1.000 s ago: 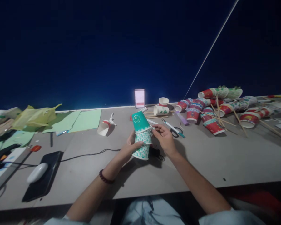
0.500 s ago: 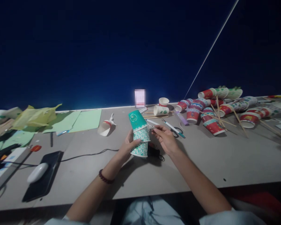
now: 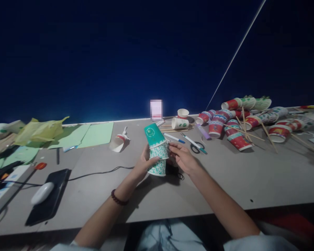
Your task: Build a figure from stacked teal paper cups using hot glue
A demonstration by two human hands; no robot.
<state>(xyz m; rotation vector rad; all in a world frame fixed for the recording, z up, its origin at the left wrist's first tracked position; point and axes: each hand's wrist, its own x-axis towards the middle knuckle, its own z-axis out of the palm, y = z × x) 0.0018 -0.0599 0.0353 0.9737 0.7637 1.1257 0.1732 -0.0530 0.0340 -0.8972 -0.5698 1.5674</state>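
Note:
My left hand (image 3: 145, 163) is wrapped round the lower left side of a chain of green-and-white paper cups (image 3: 158, 152). The top cup is solid green with a round logo and tilts to the left; the ones below carry a scale pattern. My right hand (image 3: 183, 157) is closed in a pinch at the right side of the cups, near the upper rim. A thin white string (image 3: 167, 141) shows at that rim and runs toward the pinching fingertips, which partly hide it. Behind the right hand, a dark object with a cord lies on the table.
Scissors (image 3: 195, 147), a blue-capped marker (image 3: 174, 138) and a purple tube (image 3: 202, 132) lie beyond my right hand. Several joined red cups (image 3: 238, 136) with sticks fill the right. At left are green paper (image 3: 96, 134), a yellow bag (image 3: 42, 130), a phone (image 3: 56, 184) and a white case (image 3: 42, 193).
My right hand has moved slightly left and down, closer to the cups, and the white strand between fingers and rim shows less. The left hand keeps its hold on the cups.

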